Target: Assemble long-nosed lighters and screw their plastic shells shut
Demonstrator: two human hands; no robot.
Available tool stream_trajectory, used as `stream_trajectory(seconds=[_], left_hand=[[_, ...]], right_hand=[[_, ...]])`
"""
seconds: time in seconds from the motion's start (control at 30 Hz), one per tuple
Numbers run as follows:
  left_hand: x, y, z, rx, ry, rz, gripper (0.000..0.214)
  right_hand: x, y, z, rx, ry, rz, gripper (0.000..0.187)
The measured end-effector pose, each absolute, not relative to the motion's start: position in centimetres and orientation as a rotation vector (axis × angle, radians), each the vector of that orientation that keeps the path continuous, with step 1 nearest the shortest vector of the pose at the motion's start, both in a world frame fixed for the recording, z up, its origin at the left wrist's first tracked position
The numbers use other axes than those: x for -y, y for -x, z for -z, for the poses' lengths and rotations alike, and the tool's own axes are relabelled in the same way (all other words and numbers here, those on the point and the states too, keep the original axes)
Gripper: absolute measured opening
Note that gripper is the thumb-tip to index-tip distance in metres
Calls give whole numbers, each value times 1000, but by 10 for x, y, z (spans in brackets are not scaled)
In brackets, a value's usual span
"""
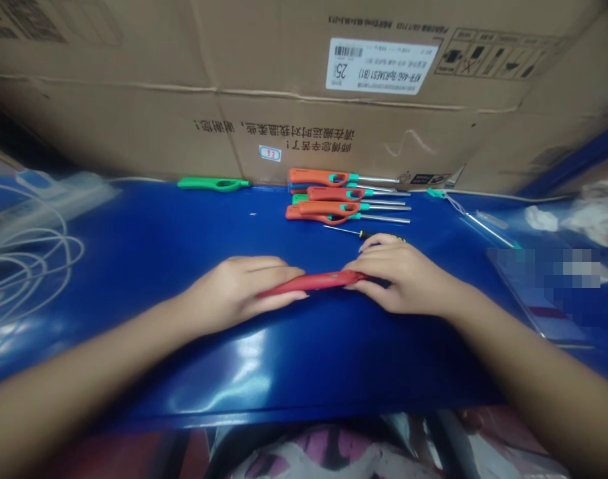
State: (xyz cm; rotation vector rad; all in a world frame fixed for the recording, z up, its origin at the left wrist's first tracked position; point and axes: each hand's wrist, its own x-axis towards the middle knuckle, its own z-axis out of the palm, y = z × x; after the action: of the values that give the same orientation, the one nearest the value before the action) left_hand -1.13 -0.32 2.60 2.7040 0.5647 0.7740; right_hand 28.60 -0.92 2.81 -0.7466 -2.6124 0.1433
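A red lighter handle [324, 280] is held level between both hands above the front half of the blue table. My left hand [239, 286] pinches its left end between thumb and fingers. Closed around its right end is my right hand [401, 273], which hides that tip. No metal rod shows on this handle. Just behind the right hand a thin screwdriver [344, 230] points left, its black and yellow grip partly covered by the fingers. Farther back lies a pile of long-necked gas lighters [328, 208], mostly orange and red, with metal rods pointing right.
A green lighter handle [211, 184] lies at the back left against a large cardboard box [159, 133]. White cable [39, 246] and a power strip [54, 199] occupy the left side. At right are a loose metal rod [488, 229], plastic bags [598, 213] and a flat glossy panel [543, 313].
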Motion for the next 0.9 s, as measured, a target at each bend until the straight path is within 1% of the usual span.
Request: stream_trajectory(seconds=[0.17,0.27,0.37,0.47,0.63,0.7,0.8,0.9], left_hand=[[3,12,-26,-612,-2710,-674,23],[5,11,-23,-678,-2736,-561,27],[4,11,-19,-737,-2740,-495,32],[-1,13,-16,-754,-2726,-493,33],[-13,18,-16,-816,-2734,-502,33],[-16,20,-17,-844,-2738,-504,33],[-19,22,-19,-872,-2743,-515,33],[-18,22,-21,-865,-2735,-545,32]], right_hand=[[11,-284,-25,2602,666,15,19],[13,-281,-24,2618,694,69,20],[12,-280,-26,2649,789,46,22],[8,-285,-30,2673,930,15,23],[-4,-304,-36,2657,1181,122,34],[-8,-311,-38,2652,1237,124,31],[-12,-316,-37,2656,1225,103,16],[-12,-312,-34,2650,1102,57,14]])
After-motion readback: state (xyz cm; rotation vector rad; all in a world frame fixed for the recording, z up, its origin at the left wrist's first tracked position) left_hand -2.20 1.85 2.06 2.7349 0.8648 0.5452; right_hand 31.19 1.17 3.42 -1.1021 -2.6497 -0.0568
